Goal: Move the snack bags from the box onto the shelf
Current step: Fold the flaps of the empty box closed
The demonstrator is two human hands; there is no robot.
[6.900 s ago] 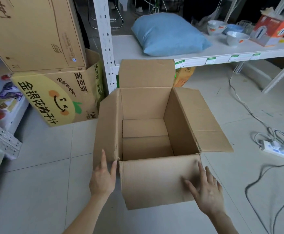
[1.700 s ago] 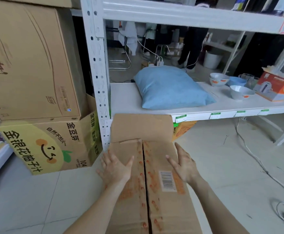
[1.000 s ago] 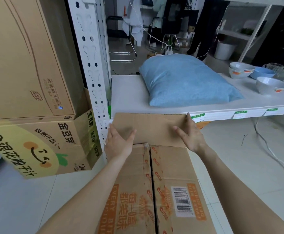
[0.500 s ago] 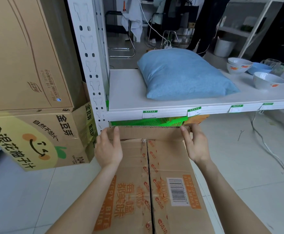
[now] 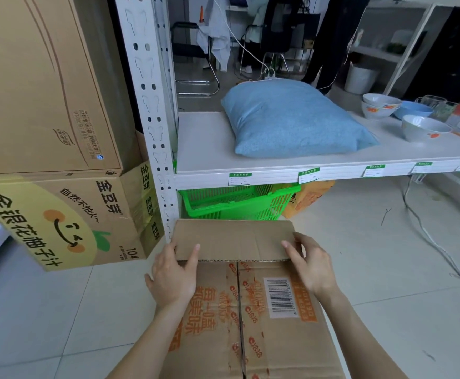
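A brown cardboard box (image 5: 250, 318) with orange print and a barcode lies on the floor in front of me, its long flaps folded shut. The far end flap (image 5: 234, 239) is bent down over its top. My left hand (image 5: 172, 272) grips the flap's left corner, thumb behind the edge and forefinger on top. My right hand (image 5: 309, 265) presses on the flap's right end with its fingers bent over it. The white shelf (image 5: 201, 143) stands just beyond the box. No snack bags are in sight.
A blue pillow (image 5: 291, 119) and several bowls (image 5: 420, 127) lie on the shelf. A green basket (image 5: 234, 201) sits under it. Stacked cartons (image 5: 59, 214) stand at the left beside the shelf's white post (image 5: 152, 105). Cables (image 5: 428, 236) trail over the tiled floor at right.
The box, open and empty at first, now has its long flaps shut. Over the last second both hands have pulled the far end flap toward me and down onto the top.
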